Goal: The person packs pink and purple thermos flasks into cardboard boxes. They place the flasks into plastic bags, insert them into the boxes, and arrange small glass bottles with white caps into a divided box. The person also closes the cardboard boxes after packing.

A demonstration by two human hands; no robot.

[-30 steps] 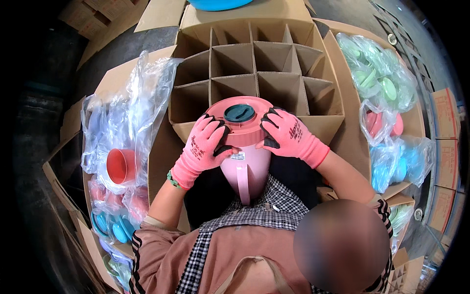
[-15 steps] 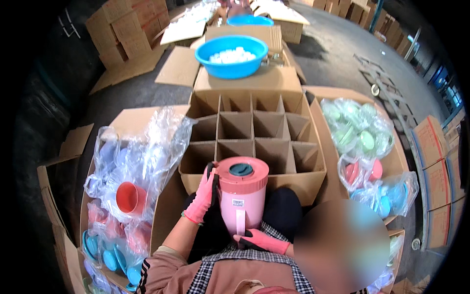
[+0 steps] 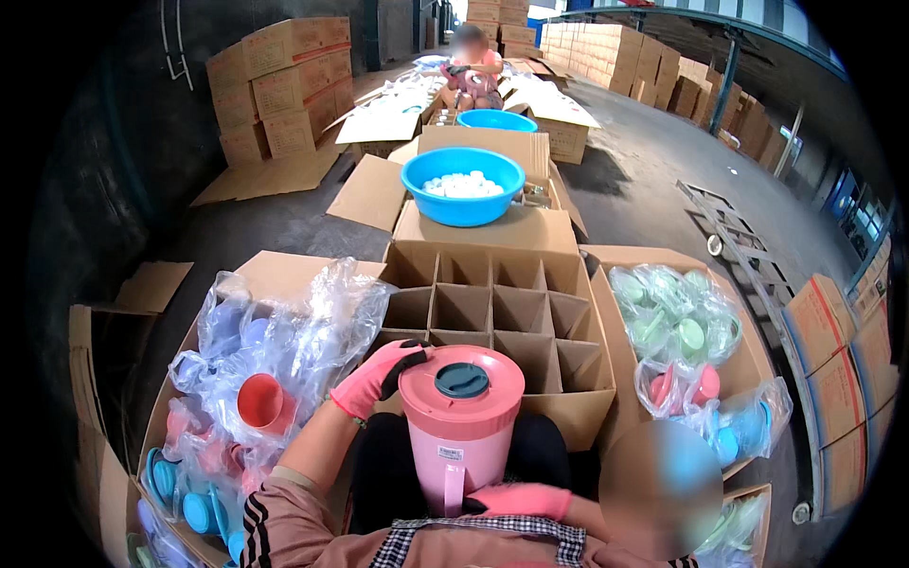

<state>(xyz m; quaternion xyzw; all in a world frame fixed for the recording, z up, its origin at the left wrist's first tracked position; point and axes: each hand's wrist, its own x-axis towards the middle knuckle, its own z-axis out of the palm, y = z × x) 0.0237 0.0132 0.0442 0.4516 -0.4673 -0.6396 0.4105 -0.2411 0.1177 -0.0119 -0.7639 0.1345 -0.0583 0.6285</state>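
A pink jug stands upright between my knees, its handle facing me. Its darker pink lid has a dark green round cap in the middle. My left hand, in a pink and black glove, is closed on the lid's left edge. Low on the jug, by the handle, my gloved right hand holds it; its fingertips are partly hidden. Just beyond the jug is a cardboard carton with cardboard dividers forming several cells.
A left carton holds bagged coloured parts and a red cup. Bagged green, pink and blue lids fill a right carton. Ahead is a blue basin of small white pieces. Farther off sits another person; a metal cart frame lies right.
The view has tilted up, bringing the far person and stacked cartons into sight. My left hand has shifted up onto the lid's edge. The right hand stays low on the jug.
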